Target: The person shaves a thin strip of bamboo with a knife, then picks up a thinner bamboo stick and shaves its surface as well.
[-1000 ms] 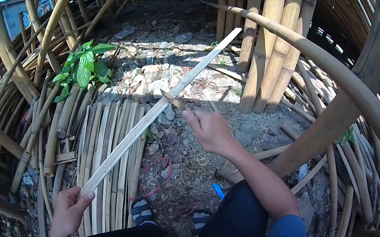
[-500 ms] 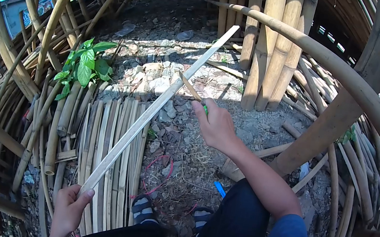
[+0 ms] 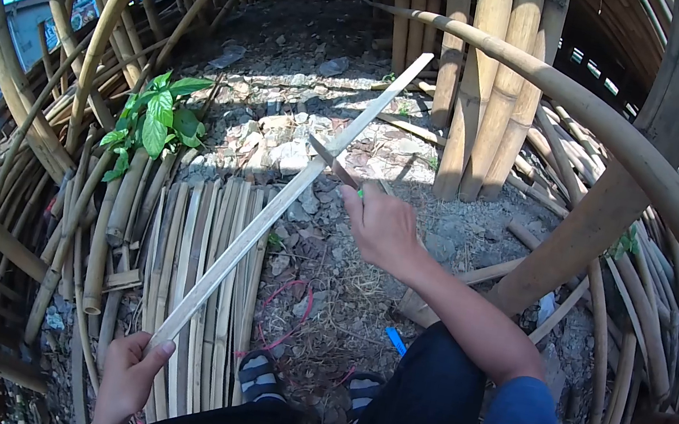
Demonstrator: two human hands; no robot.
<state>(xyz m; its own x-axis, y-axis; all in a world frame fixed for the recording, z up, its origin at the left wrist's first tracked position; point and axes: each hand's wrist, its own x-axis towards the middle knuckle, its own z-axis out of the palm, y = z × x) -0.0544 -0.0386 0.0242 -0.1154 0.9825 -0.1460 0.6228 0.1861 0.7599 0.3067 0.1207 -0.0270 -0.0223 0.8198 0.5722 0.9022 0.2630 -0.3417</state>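
Note:
A long pale bamboo strip [image 3: 250,237] slants from the lower left up to the top centre. My left hand [image 3: 130,375] is closed round its lower end. My right hand [image 3: 382,228] grips a knife [image 3: 336,164] with a bit of green showing at the handle. The knife's blade crosses the strip above its middle, its tip pointing up and left. Most of the handle is hidden in my fingers.
Split bamboo strips [image 3: 207,280] lie side by side at the lower left, near a leafy plant [image 3: 156,114]. Upright bamboo poles [image 3: 491,85] and a thick slanting pole [image 3: 574,233] stand right. A blue object [image 3: 395,340] lies by my knee.
The knife blade has shifted up and left across the strip, so more of it shows past the strip's left edge. My left hand and the strip's lower end have moved slightly right.

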